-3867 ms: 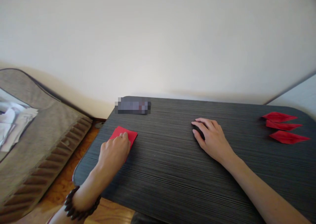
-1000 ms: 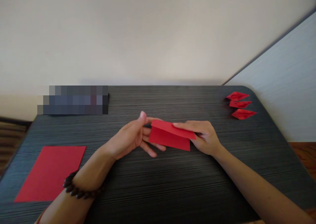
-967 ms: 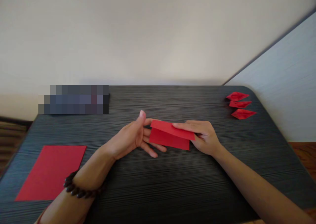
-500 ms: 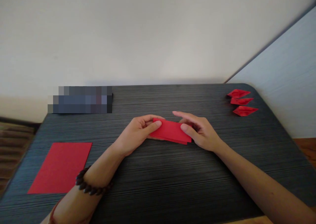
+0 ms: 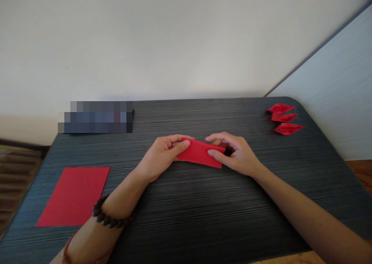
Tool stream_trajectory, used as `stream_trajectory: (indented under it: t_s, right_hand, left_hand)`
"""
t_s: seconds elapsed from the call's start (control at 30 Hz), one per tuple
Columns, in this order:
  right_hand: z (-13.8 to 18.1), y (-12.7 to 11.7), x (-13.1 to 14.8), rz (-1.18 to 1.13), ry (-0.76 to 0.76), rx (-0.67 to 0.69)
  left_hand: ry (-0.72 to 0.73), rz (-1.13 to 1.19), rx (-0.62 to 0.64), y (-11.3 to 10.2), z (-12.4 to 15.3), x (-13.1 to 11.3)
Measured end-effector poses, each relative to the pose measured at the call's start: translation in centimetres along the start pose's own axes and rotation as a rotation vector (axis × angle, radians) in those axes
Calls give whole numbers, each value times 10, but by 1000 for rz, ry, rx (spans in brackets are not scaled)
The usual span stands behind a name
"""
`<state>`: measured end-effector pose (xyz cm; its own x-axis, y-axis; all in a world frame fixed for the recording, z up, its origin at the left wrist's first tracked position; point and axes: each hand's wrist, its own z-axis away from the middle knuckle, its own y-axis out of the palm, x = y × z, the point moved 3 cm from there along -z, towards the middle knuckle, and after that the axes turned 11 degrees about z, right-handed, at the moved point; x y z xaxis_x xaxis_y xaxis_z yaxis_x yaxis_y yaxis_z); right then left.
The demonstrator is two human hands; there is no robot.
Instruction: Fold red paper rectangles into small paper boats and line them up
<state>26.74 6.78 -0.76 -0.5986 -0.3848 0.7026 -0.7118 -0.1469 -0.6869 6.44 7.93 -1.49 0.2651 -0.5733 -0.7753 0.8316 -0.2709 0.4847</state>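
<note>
The left hand [image 5: 162, 156] gripped the left end of the folded red paper [image 5: 200, 156], thumb on top and fingers curled behind it. The right hand [image 5: 236, 155] gripped the right end in the same way, thumb pressed on the upper layer. The paper lay low over the middle of the counter [image 5: 203, 213], doubled into a narrow strip. Whether it touched the surface could not be told.

Step in hand, as judged: closing a half-fold and holding the two layers together. The next move would call for matched edges and firm pressure along the crease.

A bead bracelet [image 5: 112, 217] sat on the left wrist. A flat red sheet [image 5: 74, 196] lay at the counter's near left, and three folded red pieces [image 5: 284, 118] lay in a column at the far right corner.
</note>
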Motion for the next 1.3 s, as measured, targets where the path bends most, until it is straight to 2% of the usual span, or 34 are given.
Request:
stream_trajectory:
  t_s: [1.3]
  right_hand:
    - [1, -1, 0, -143, 16, 47]
  left_hand:
    - [11, -62, 23, 0, 2, -3]
